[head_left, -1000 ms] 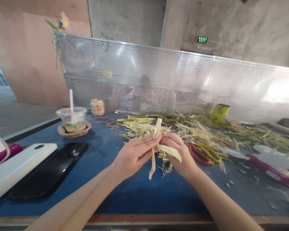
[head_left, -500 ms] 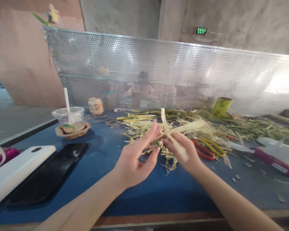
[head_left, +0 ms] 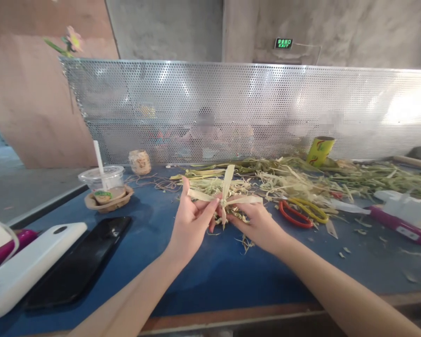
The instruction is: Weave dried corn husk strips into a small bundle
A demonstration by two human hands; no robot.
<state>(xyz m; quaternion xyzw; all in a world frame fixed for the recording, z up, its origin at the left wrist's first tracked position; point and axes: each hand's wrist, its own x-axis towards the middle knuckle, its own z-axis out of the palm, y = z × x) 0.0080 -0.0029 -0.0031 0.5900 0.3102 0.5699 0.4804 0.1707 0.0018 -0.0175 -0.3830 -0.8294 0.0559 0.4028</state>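
Two pale dried husk strips (head_left: 228, 192) cross each other just above the blue table (head_left: 203, 276), one upright and one lying sideways. My left hand (head_left: 191, 224) pinches the crossing from the left, thumb and fingers closed on the strips. From the right, my right hand (head_left: 256, 224) grips the same crossing with its fingers curled under it. A pile of green and yellow husk scraps (head_left: 284, 180) lies right behind my hands.
Red and yellow scissors (head_left: 301, 214) lie right of my right hand. A black phone (head_left: 80, 260), a white case (head_left: 28, 267) and a plastic cup with a straw (head_left: 103, 182) sit at left. A perforated metal screen (head_left: 245, 107) stands behind the table, with people behind it. A pink and white tool (head_left: 402, 217) lies at right.
The strips went from one folded bundle to a spread cross. My left hand opened, then closed again on the crossing; both hands rose slightly.
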